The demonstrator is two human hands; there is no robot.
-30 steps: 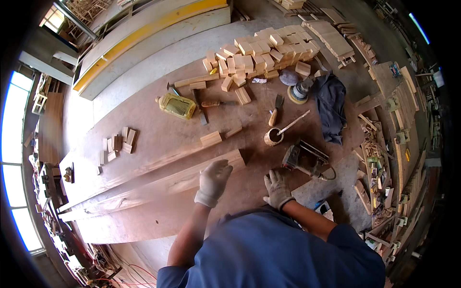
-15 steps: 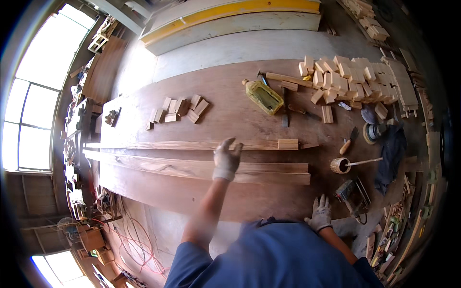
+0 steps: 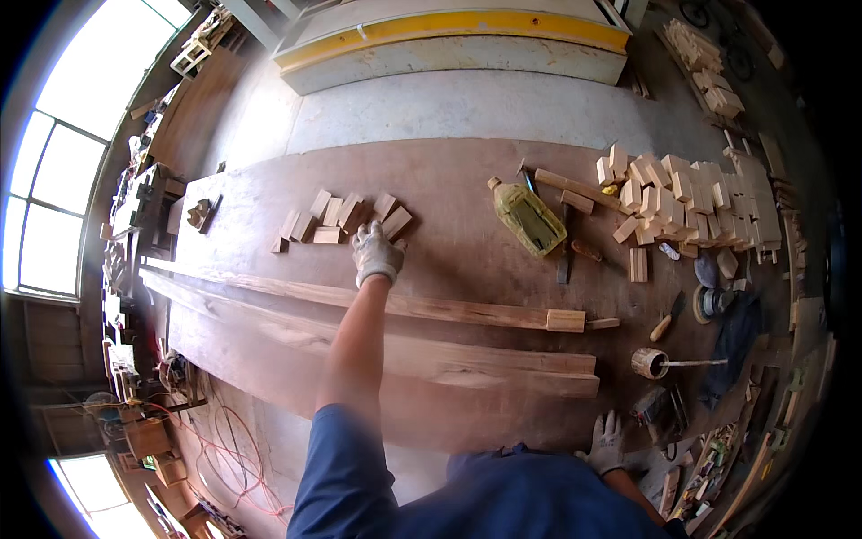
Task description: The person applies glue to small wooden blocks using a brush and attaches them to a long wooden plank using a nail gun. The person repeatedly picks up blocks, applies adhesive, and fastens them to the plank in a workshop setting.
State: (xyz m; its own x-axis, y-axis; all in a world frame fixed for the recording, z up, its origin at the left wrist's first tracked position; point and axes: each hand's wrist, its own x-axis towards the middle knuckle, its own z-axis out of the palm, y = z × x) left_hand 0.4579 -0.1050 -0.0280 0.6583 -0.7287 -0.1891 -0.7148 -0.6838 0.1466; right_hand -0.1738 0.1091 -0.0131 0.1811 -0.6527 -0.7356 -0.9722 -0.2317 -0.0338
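Currently, I see small wooden blocks [image 3: 333, 212] at ten o'clock on the counter [image 3: 440, 193], my left hand [image 3: 377, 254] spread right by them, my right hand [image 3: 607, 442], fingers parted, toward half past four.

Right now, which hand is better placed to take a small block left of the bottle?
Probably the left hand: it is close beside those blocks, while the right hand is far from them, at the near edge of the table.
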